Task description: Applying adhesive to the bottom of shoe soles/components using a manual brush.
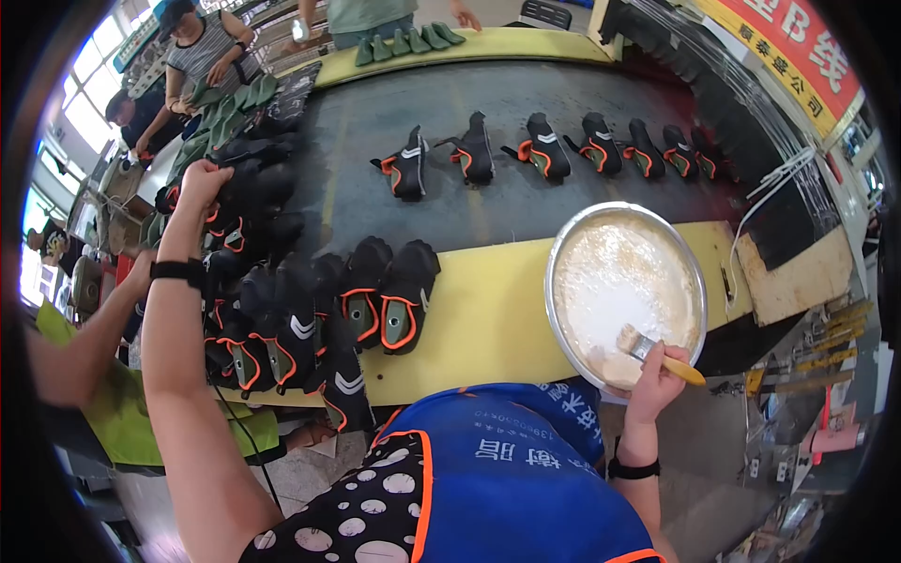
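Note:
In my right hand (654, 385) is a flat paintbrush (683, 369) with a yellow handle, its bristles dipped in thick white paste. The paste fills a round metal basin (553, 281), which stands at the right end of the yellow ledge. My left arm stretches far out to the left, where my left hand (200, 185) is closed at a heap of black shoe uppers (267, 183). What its fingers grip is hidden. Nearer, several black uppers with orange-edged openings (406, 298) stand on green lasts beside the ledge's left end.
Across the dark conveyor belt (375, 239) runs a row of black uppers (474, 150). Green lasts (405, 43) line the far yellow ledge. Co-workers (211, 56) stand at the far left and far side; another person's arm (89, 328) reaches in close by my left arm.

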`<state>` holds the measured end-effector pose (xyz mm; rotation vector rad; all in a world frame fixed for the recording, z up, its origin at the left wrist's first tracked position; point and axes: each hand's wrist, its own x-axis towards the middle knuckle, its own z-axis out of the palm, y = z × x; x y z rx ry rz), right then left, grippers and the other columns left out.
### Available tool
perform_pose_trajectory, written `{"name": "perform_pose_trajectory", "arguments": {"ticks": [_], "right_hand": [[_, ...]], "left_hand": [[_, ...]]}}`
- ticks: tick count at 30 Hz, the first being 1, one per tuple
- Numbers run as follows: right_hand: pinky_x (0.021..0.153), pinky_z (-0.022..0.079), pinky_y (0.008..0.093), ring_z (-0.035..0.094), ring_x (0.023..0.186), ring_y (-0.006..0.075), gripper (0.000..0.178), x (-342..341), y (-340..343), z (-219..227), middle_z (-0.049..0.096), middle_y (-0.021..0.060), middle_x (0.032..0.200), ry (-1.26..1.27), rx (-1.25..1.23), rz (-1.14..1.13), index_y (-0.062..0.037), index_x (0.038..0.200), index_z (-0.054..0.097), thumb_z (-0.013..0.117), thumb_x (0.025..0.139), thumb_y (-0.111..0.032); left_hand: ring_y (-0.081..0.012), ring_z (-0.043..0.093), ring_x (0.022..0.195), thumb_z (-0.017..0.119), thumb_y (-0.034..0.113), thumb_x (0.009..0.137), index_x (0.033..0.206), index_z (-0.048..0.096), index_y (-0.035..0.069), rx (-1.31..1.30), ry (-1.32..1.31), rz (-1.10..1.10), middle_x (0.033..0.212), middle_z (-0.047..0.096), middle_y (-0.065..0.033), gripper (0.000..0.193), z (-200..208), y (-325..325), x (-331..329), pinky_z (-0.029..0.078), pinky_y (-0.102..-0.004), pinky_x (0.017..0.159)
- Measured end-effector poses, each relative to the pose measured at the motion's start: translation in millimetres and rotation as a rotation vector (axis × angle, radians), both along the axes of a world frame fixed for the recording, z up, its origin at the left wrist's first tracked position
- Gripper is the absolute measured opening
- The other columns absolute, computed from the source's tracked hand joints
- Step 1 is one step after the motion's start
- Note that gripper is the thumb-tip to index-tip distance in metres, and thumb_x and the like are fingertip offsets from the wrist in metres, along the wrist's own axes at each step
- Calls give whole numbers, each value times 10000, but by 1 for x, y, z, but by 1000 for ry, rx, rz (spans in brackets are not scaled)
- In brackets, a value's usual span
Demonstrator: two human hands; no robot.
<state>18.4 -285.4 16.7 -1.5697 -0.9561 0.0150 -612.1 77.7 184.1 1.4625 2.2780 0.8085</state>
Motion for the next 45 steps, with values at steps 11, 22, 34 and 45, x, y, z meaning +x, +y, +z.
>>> {"name": "perform_pose_trajectory", "arguments": {"ticks": [11, 22, 34, 45], "right_hand": [[705, 449, 258, 514, 761, 92, 126, -7, 0, 3, 563, 32, 815, 148, 21, -43, 2, 872, 545, 631, 957, -36], [676, 488, 259, 591, 732, 117, 111, -11, 8, 28, 633, 55, 816, 21, -78, 23, 0, 929, 622, 709, 908, -67], [646, 522, 306, 677, 719, 214, 162, -11, 41, 50, 679, 85, 854, -222, -426, 134, -34, 888, 693, 777, 845, -166], [663, 545, 261, 679, 715, 147, 157, -13, 33, 72, 707, 77, 827, 51, -12, 135, -2, 929, 686, 777, 855, -107]], "left_hand": [[-120, 663, 694, 594, 146, 975, 1081, 636, 59, -468, -1552, -63, 909, 701, -52, 144, -61, -208, 236, 407, -198, 427], [-294, 625, 1059, 816, 227, 785, 1569, 143, 33, -32, -229, -795, 1291, 535, -200, 1051, -138, -263, 288, 542, -382, 873], [-327, 618, 1020, 843, 373, 740, 1527, 214, -28, 304, 504, -976, 1097, 600, -205, 1084, -116, -278, 298, 520, -403, 873], [-369, 663, 1001, 749, 236, 758, 1589, 108, 68, -235, -266, -816, 1204, 560, -302, 1062, -170, -244, 328, 543, -405, 881]]}}
